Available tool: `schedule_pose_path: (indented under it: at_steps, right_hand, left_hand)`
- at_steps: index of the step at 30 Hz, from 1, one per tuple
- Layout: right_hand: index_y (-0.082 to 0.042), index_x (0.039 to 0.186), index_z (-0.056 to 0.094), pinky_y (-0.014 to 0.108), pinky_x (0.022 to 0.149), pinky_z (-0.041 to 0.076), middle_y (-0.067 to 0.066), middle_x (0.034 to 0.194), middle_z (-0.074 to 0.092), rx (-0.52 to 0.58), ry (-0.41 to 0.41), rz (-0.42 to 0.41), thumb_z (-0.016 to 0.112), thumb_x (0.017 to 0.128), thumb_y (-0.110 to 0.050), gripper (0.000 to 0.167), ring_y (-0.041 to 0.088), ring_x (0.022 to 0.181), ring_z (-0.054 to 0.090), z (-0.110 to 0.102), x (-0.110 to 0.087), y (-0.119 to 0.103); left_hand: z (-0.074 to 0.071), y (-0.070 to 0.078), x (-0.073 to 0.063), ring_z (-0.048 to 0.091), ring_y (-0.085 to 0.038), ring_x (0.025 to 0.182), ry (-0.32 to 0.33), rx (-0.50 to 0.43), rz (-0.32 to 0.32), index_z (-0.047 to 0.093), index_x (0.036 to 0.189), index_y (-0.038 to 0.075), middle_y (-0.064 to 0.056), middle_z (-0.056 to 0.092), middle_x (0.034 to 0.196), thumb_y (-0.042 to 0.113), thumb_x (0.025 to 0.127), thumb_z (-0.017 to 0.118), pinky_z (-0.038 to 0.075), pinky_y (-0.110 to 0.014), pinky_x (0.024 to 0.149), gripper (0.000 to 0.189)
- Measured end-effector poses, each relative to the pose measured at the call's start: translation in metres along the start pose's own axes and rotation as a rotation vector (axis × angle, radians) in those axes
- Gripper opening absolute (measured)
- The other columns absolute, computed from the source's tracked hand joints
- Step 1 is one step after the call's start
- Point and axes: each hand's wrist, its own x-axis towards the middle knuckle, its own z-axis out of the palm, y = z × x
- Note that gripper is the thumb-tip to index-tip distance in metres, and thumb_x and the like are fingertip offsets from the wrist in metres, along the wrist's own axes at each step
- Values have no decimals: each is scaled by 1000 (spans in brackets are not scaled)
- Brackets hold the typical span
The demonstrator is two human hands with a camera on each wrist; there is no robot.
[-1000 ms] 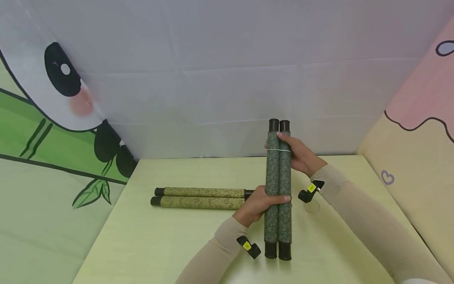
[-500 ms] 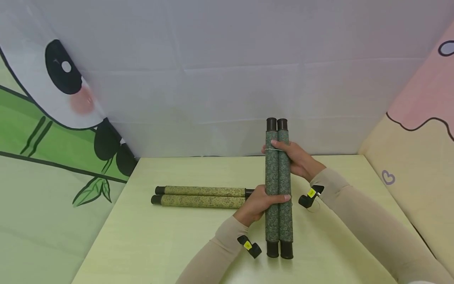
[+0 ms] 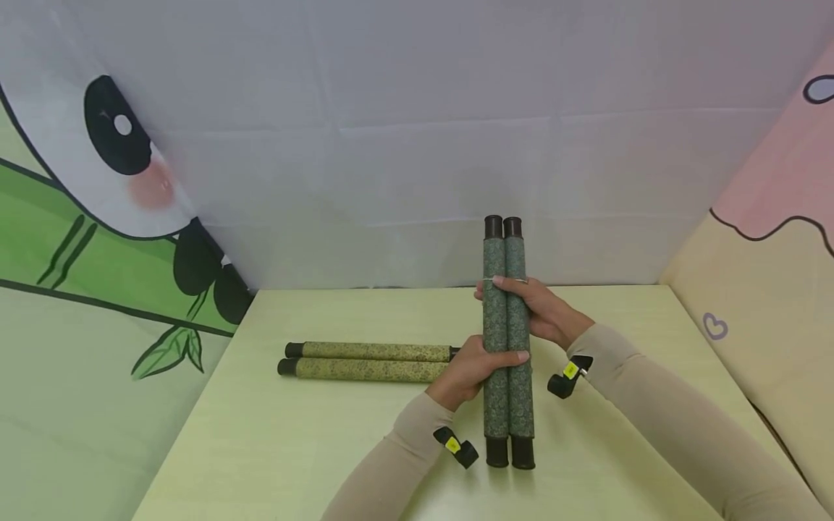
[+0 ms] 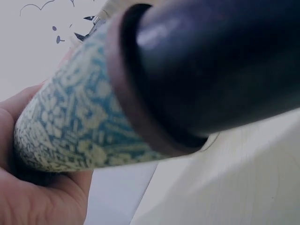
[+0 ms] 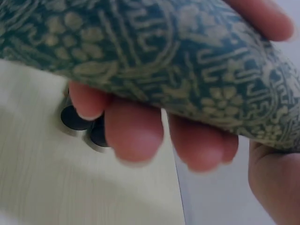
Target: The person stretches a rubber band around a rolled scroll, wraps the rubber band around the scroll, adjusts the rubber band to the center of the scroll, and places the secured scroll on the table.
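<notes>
A green patterned scroll (image 3: 496, 405), rolled from both ends into two side-by-side rolls with dark end knobs, is held upright above the table. My left hand (image 3: 469, 369) grips it below the middle, thumb across the front. Higher up, my right hand (image 3: 544, 311) grips both rolls, its thumb lying at a thin white band (image 3: 523, 281) around them. The left wrist view has one dark knob (image 4: 211, 65) close up. Beneath the patterned cloth (image 5: 215, 65) in the right wrist view, fingertips (image 5: 133, 133) of the right hand show. A yellow patterned scroll (image 3: 371, 370) lies sideways on the left.
The pale yellow table (image 3: 260, 449) runs back to a grey-white cloth wall (image 3: 391, 181). Printed side panels stand at left and right, such as the pink and cream panel (image 3: 769, 289). A small black camera (image 3: 456, 447) sits on the left wrist, and another camera (image 3: 570, 376) on the right.
My right thumb has come down from above the white band onto it, and the band looks slightly lower and skewed. The green scroll has shifted slightly left; the left hand keeps its grip.
</notes>
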Motion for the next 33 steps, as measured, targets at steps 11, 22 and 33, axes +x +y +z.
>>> schedule_pose_path:
  at_steps: [11,22,33]
  right_hand:
    - [-3,146,41,37,80,55,8,120,67,72,77,-11,54,106,-39,55,20,103,65,-5,15,-26]
    - [3,148,38,38,80,55,7,117,67,-8,58,-32,52,109,-26,50,20,107,64,-6,11,-19]
    - [-5,147,35,38,88,52,8,125,64,-23,28,-13,54,108,-24,47,21,116,62,-5,3,5]
  left_hand:
    - [2,-3,-1,70,-21,85,-13,-26,-16,65,116,0,-11,69,100,19,90,77,59,-38,76,34]
    - [6,-8,6,69,-21,86,4,-22,-3,64,117,-1,-11,68,101,18,91,76,59,-37,77,35]
    - [1,-3,7,69,-21,88,21,5,13,65,118,0,-9,69,103,21,92,76,58,-37,77,35]
